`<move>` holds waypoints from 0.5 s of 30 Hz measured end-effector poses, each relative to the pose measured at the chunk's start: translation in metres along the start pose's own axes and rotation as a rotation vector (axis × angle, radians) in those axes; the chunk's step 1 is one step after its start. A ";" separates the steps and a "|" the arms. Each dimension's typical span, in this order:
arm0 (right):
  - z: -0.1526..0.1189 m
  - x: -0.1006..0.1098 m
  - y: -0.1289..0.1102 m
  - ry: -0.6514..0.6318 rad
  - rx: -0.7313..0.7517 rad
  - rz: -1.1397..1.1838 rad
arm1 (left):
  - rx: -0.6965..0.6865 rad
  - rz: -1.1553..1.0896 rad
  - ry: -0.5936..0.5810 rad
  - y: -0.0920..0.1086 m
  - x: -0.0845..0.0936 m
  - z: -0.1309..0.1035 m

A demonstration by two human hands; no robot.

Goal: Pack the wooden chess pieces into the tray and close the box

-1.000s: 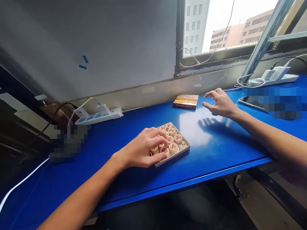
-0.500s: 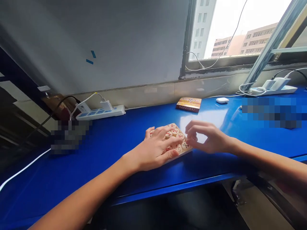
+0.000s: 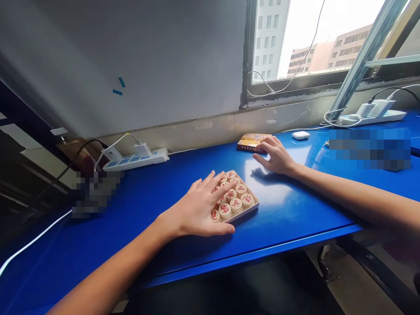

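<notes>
A shallow white box tray point(image 3: 252, 207) filled with round wooden Chinese chess pieces point(image 3: 236, 204), marked with red characters, lies on the blue table. My left hand point(image 3: 200, 210) rests over the tray's left side, fingers spread across the pieces and thumb along the near edge; it hides part of the pieces. Farther back, my right hand point(image 3: 277, 156) reaches to the brown and yellow printed box lid point(image 3: 249, 141). Its fingers are curved but apart, with the fingertips over the lid's right end. Whether they touch the lid I cannot tell.
A white power strip point(image 3: 141, 159) with plugs stands at the back left, another power strip point(image 3: 374, 117) at the back right. A small white case point(image 3: 300, 135) lies right of the lid. The blue table point(image 3: 183, 258) ends at a near edge.
My right hand has left the tray's right corner and moved back to the box lid. My left hand stays over the tray, its fingers shifted slightly left, so more pieces show.
</notes>
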State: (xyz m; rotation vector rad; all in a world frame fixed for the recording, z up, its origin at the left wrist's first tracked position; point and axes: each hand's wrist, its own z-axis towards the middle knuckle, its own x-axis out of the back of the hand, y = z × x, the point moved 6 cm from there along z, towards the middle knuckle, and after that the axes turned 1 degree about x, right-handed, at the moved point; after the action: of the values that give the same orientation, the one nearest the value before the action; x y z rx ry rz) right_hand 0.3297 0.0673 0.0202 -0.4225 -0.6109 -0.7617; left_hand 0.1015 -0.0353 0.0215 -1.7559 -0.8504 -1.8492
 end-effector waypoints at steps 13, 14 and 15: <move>0.011 -0.043 0.075 -0.335 -0.338 -0.150 | 0.295 -0.108 0.075 -0.080 -0.001 0.004; 0.011 -0.040 0.076 -0.361 -0.350 -0.129 | 0.280 -0.113 0.064 -0.082 0.000 0.003; 0.011 -0.038 0.078 -0.390 -0.366 -0.106 | 0.269 -0.119 0.050 -0.083 0.000 0.002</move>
State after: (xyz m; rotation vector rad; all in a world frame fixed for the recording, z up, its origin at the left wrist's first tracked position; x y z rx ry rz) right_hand 0.3620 0.1441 -0.0070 -0.8949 -0.8657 -0.9034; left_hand 0.0448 0.0250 0.0110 -1.5168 -1.1472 -1.7484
